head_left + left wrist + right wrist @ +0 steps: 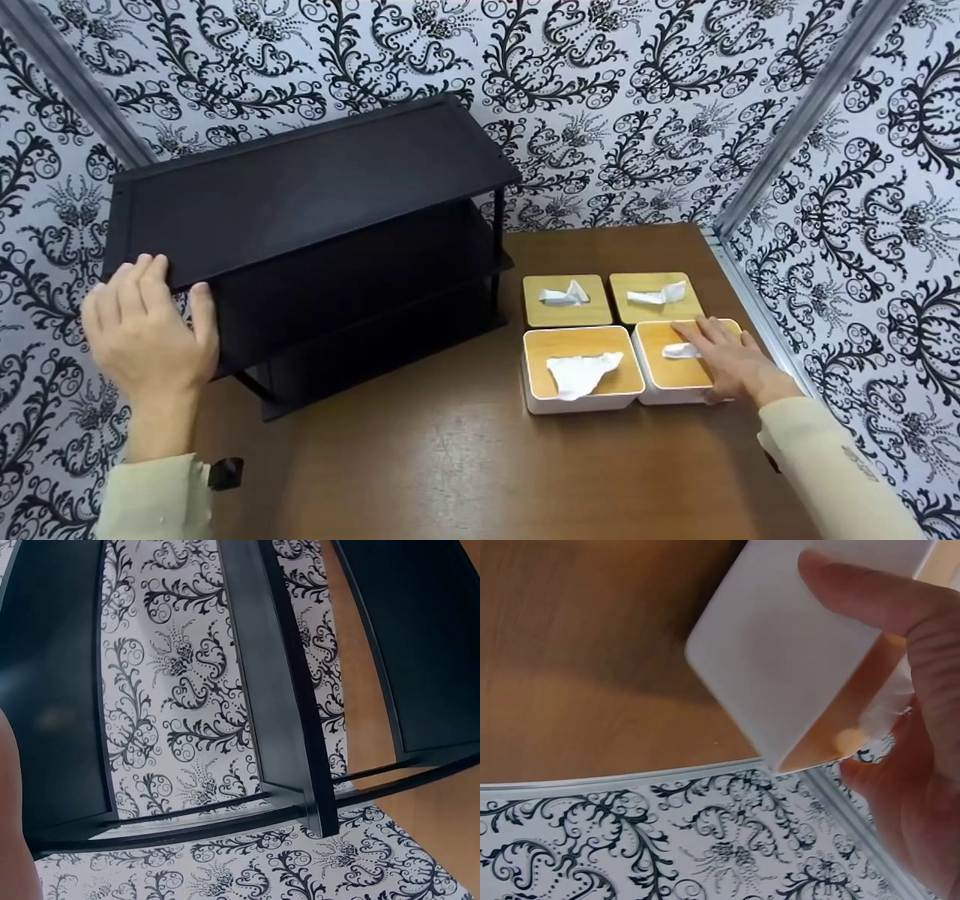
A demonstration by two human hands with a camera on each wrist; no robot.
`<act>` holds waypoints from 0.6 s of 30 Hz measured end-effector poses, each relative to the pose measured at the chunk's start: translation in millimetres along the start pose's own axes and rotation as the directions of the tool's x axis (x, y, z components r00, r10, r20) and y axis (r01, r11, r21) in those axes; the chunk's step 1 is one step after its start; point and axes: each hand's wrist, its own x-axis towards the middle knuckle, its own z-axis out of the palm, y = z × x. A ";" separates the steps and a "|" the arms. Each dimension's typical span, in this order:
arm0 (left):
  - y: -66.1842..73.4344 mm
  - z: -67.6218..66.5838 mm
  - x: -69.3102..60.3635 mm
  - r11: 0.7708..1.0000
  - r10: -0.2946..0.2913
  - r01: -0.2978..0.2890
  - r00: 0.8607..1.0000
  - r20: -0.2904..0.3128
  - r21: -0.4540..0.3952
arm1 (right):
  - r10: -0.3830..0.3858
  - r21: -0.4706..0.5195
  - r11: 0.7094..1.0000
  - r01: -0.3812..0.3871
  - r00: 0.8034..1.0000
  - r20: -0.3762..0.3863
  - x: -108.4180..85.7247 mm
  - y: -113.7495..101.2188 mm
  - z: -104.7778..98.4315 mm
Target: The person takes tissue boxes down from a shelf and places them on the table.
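My left hand (146, 330) rests at the front left corner of the black shelf rack (315, 187), its fingers lying on the top board and the thumb by the front edge. In the left wrist view the rack's boards (289, 682) and end rail show, with only a sliver of hand at the left. My right hand (739, 364) spans the front right white tissue box (664, 394), fingers across its wooden lid toward the back rim. On the box's white wall (772, 652) the thumb (862, 592) presses in the right wrist view. A white tissue (681, 350) pokes from that lid, partly under the hand.
Left of the held box stands another white tissue box (581, 405) with a large tissue. Behind them are two boxes with wooden lids, one left (536, 311) and one right (652, 311). Patterned walls (585, 67) and metal posts (810, 112) border the brown table (450, 465).
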 end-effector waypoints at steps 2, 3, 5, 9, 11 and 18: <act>-1.7 -1.0 -0.3 1.000 0.000 0.000 1.000 0.004 -0.007 | -0.002 0.024 1.000 0.002 1.000 0.012 -0.5 -4.9 -5.3; -2.3 -1.9 -0.3 1.000 0.002 -0.002 1.000 0.009 -0.011 | -0.008 0.035 0.999 0.008 1.000 0.008 -0.7 -7.4 -8.3; -2.1 -4.4 0.4 1.000 0.008 -0.008 1.000 0.019 -0.023 | -0.013 0.055 0.998 0.013 1.000 -0.007 -0.3 -11.2 -13.0; 5.9 -10.2 -1.6 0.999 -0.011 0.012 1.000 0.026 -0.045 | -0.009 0.056 0.998 0.014 0.997 -0.081 4.7 -18.1 -20.0; 12.9 -9.2 -7.2 0.997 -0.019 0.017 0.999 -0.032 -0.078 | -0.003 0.047 0.999 0.009 0.992 -0.126 10.0 -22.8 -23.8; 28.3 14.8 -56.3 0.948 0.262 -0.250 0.964 0.035 -0.198 | 0.005 0.009 1.000 -0.003 0.968 -0.252 31.8 -47.0 -39.2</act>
